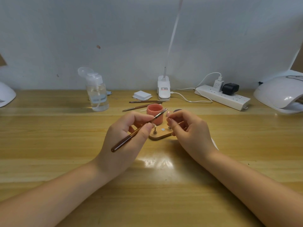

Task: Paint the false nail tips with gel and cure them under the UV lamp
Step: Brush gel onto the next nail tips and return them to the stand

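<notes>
Just above the centre of the frame the left hand [124,136] grips a brown-handled gel brush [139,131], its fingers [147,126] curled round the shaft. The brush's long axis runs from lower left to upper right, so the bristle end sits at the top right of the handle, pointing at the right hand [188,128]. That hand pinches a pale false nail tip [168,114] between thumb and forefinger, holding it up just right of the bristles. Brush tip and nail tip look very close, perhaps touching; the gap is too small to judge. The coming stroke, I judge, turns on this: the nail lies directly right of the bristles and along the brush's axis, so a short push up and right would lay gel on it.

Behind the hands stands an open pink gel jar [155,115], and below it a small wooden stand [159,136] with pegs, partly hidden by the fingers. The UV lamp [278,94] sits at the right edge of the bench [49,145], nearer the right hand, well apart from the work.

The white clip lamp base [164,89] carries a small label, but its writing is too blurred to read; no brand is legible anywhere
</notes>
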Demonstrator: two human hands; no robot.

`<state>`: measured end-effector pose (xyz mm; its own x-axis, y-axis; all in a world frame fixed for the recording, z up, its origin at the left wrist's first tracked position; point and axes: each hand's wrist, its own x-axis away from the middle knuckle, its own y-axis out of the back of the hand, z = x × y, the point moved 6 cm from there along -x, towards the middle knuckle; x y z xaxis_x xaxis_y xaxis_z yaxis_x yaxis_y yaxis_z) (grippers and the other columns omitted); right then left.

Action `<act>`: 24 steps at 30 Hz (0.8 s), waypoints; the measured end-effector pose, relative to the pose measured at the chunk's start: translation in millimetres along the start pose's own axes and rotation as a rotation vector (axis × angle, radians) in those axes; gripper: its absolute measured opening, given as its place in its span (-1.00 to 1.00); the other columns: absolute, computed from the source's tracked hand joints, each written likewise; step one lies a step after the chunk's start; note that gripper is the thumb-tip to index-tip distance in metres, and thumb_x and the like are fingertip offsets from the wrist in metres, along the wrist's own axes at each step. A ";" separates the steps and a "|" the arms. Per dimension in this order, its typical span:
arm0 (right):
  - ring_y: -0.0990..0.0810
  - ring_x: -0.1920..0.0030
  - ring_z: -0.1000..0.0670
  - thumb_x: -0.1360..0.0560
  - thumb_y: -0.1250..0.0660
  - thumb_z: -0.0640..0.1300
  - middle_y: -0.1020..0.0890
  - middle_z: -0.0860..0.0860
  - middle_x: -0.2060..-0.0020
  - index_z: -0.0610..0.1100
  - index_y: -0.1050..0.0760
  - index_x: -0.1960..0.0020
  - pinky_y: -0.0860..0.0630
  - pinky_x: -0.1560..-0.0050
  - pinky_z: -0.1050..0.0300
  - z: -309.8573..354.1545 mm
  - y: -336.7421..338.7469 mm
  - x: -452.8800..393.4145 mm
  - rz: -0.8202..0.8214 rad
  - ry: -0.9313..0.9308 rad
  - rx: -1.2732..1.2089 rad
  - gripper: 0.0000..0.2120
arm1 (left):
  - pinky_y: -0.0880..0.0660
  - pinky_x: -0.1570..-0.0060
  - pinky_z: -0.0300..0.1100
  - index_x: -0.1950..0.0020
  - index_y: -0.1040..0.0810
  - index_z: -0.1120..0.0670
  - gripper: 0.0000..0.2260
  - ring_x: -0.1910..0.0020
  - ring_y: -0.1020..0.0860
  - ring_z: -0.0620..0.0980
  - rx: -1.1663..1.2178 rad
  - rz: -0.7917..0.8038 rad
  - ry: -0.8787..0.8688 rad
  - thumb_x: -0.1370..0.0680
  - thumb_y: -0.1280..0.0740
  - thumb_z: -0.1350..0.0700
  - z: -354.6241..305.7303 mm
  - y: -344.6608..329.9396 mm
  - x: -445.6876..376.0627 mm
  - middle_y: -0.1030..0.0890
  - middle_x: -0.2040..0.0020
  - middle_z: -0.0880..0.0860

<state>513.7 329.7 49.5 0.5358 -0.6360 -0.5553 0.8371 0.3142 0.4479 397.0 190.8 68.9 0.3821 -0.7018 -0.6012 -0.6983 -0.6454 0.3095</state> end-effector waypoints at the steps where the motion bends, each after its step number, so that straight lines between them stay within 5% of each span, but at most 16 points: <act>1: -0.62 0.24 -0.05 -0.52 -0.38 -0.22 -0.66 0.04 0.21 -0.13 -0.60 -0.01 -0.57 0.14 -0.12 0.1 -0.2 0.0 0.002 0.003 0.002 -0.92 | -0.50 0.13 -0.23 -0.01 -0.60 -0.05 -0.88 0.07 -0.62 -0.12 -0.013 0.014 -0.004 -0.51 -0.33 0.11 -0.4 -1.1 0.0 -0.68 0.10 -0.17; 4: -0.63 0.22 -0.05 -0.52 -0.37 -0.22 -0.66 0.03 0.20 -0.12 -0.59 -0.01 -0.58 0.13 -0.11 -2.0 -0.4 -0.5 -0.001 -0.009 -0.003 -0.91 | -0.51 0.11 -0.11 0.02 -0.63 0.02 -0.89 0.08 -0.62 -0.07 -0.028 0.046 -0.013 -0.49 -0.36 0.10 1.0 -2.0 0.8 -0.69 0.14 -0.10; 8: -0.64 0.22 -0.04 -0.53 -0.37 -0.21 -0.66 0.01 0.20 -0.07 -0.58 0.00 -0.59 0.15 -0.12 -5.9 0.9 -1.4 -0.031 -0.042 -0.047 -0.92 | -0.49 0.11 -0.26 0.07 -0.60 0.04 -0.84 0.12 -0.61 -0.09 0.020 0.018 -0.024 -0.47 -0.31 0.00 0.2 2.7 2.0 -0.67 0.17 -0.08; 16: -0.63 0.24 -0.04 -0.52 -0.38 -0.21 -0.66 0.07 0.19 0.01 -0.55 0.02 -0.58 0.15 -0.12 -3.6 0.6 -1.0 -0.028 -0.017 -0.044 -0.87 | -0.47 0.10 -0.37 0.01 -0.61 0.04 -0.90 0.09 -0.62 -0.12 0.055 0.067 0.002 -0.51 -0.34 0.10 1.0 -3.2 1.0 -0.69 0.12 -0.11; 22: -0.64 0.20 -0.03 -0.53 -0.37 -0.17 -0.67 0.03 0.16 0.00 -0.54 -0.01 -0.59 0.13 -0.11 -4.8 1.6 -1.0 -0.043 -0.043 -0.056 -0.89 | -0.51 0.03 -0.30 0.01 -0.59 0.03 -0.88 0.06 -0.64 -0.08 0.170 -0.033 0.071 -0.50 -0.33 0.04 12.2 3.9 -0.6 -0.68 0.14 -0.03; 24: -0.65 0.17 -0.02 -0.52 -0.38 -0.17 -0.68 0.02 0.14 -0.04 -0.56 -0.05 -0.59 0.12 -0.09 -5.1 1.2 -0.1 -0.045 -0.055 -0.063 -0.88 | -0.54 -0.07 -0.14 0.00 -0.59 0.02 -0.87 0.01 -0.65 -0.06 0.241 -0.061 0.167 -0.51 -0.32 0.05 22.7 2.9 -1.7 -0.69 0.11 -0.04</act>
<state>515.2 333.7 46.5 0.4918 -0.6876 -0.5342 0.8666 0.3270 0.3769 380.6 197.0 54.1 0.5079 -0.7168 -0.4777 -0.7872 -0.6114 0.0806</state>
